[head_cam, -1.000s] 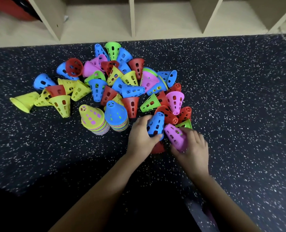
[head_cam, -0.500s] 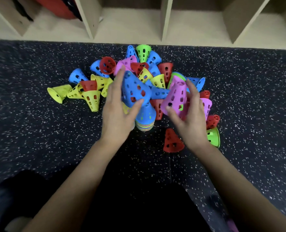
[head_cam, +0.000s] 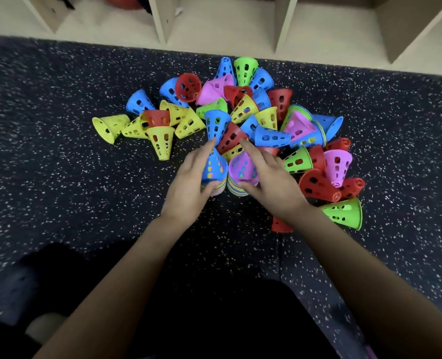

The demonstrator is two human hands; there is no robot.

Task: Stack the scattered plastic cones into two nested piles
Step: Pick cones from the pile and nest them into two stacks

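We are looking down at a dark speckled floor mat (head_cam: 59, 164) running up to a pale cubby shelf unit (head_cam: 214, 27). One cubby at the top left is holding something red (head_cam: 121, 0), mostly cut off by the frame edge.

A loose heap of perforated plastic cones (head_cam: 266, 120) in blue, red, yellow, green and purple is lying on the mat in front of the shelf, most of them tipped on their sides.

Both bare forearms are reaching forward from the bottom of the view and converging at the near edge of the heap. The left hand (head_cam: 191, 187) is wrapping round the blue-topped pile (head_cam: 216, 167), fingers running up its far left side and thumb pressing its lower near edge. The right hand (head_cam: 274, 185) is cupping the purple-topped pile (head_cam: 241, 169), index finger stretching past its tip and thumb lying along its near rim.

The two piles are standing upright and touching each other, each showing many coloured rims nested below its top cone.

A green cone (head_cam: 344, 212) is lying on its side just right of the right wrist. A red cone (head_cam: 279, 225) is peeking out from under that wrist. A yellow cone (head_cam: 108, 126) is lying at the heap's far left end.
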